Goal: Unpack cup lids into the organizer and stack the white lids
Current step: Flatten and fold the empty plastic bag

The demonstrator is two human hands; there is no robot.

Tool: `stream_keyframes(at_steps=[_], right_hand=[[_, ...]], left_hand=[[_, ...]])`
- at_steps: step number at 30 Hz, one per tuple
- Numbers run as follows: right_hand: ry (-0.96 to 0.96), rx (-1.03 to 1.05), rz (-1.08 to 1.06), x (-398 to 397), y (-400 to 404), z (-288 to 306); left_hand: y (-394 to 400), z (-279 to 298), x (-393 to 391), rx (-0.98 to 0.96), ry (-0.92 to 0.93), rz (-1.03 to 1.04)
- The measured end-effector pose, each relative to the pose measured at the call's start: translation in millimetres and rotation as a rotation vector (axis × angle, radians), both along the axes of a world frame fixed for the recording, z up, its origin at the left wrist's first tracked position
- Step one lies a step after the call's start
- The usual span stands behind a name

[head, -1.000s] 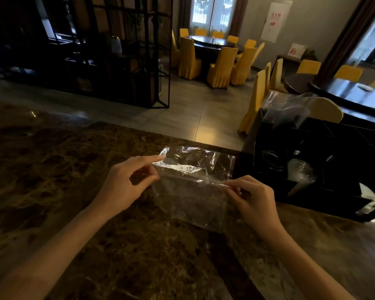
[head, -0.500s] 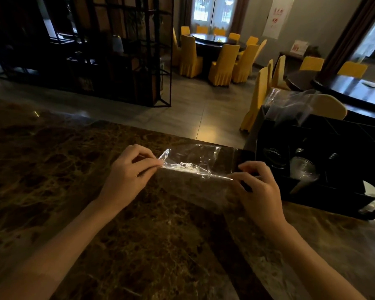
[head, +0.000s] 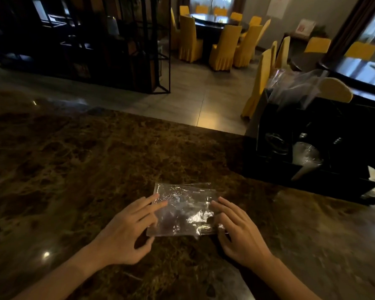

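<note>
Two bare hands and forearms, no sleeves

The left hand (head: 126,234) and right hand (head: 243,237) wear no gloves, rings or watch; both forearms are uncovered down to the frame's near edge.

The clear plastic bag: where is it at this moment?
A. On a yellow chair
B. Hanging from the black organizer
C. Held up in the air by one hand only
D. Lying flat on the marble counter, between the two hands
D: the clear plastic bag lies flat on the marble counter, with the fingers of the left hand and the right hand resting on its two sides.
</note>
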State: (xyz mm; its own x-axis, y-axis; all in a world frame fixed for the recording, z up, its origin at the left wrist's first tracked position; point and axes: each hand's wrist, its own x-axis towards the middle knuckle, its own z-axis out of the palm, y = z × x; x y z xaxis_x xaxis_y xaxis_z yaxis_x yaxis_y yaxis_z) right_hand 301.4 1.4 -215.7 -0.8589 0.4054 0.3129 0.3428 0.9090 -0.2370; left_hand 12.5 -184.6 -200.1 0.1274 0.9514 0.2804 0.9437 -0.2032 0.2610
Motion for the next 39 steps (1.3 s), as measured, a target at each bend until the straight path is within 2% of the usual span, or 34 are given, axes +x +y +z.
stream_keyframes(at_steps=[2, 6, 10, 13, 16, 19, 23, 34, 39], right_hand=[[-0.039, -0.072, 0.004, -0.1, -2.3, 5.6], [-0.033, -0.106, -0.023, -9.3, -4.8, 19.8], [0.070, 0.010, -0.280, -37.3, -12.9, 29.9], [0.136, 0.090, -0.456, -57.9, -15.8, 37.9], [0.051, 0.087, -0.351, -75.3, -17.3, 41.0], [-0.109, -0.003, -0.217, -93.3, -19.2, 35.2], [-0.256, -0.108, -0.179, -100.0, -17.6, 15.3], [-0.277, -0.183, -0.213, -72.6, -1.2, -9.1], [-0.272, -0.180, -0.222, -72.3, -0.2, -11.9]], left_hand=[[3.6, 1.3, 4.9, -0.063, -0.004, 0.043], [32.2, 10.1, 22.2, -0.061, 0.017, 0.187], [61.1, 13.1, 41.8, -0.100, 0.122, 0.332], [70.1, 12.1, 50.6, -0.164, 0.135, 0.398], [75.7, 6.3, 53.3, -0.223, 0.111, 0.366], [80.8, -4.8, 52.0, -0.293, 0.190, 0.333], [81.3, -16.8, 50.0, -0.274, 0.134, 0.346], [81.4, -30.9, 45.7, -0.232, 0.083, 0.348], [81.4, -31.2, 45.9, -0.237, 0.115, 0.364]])
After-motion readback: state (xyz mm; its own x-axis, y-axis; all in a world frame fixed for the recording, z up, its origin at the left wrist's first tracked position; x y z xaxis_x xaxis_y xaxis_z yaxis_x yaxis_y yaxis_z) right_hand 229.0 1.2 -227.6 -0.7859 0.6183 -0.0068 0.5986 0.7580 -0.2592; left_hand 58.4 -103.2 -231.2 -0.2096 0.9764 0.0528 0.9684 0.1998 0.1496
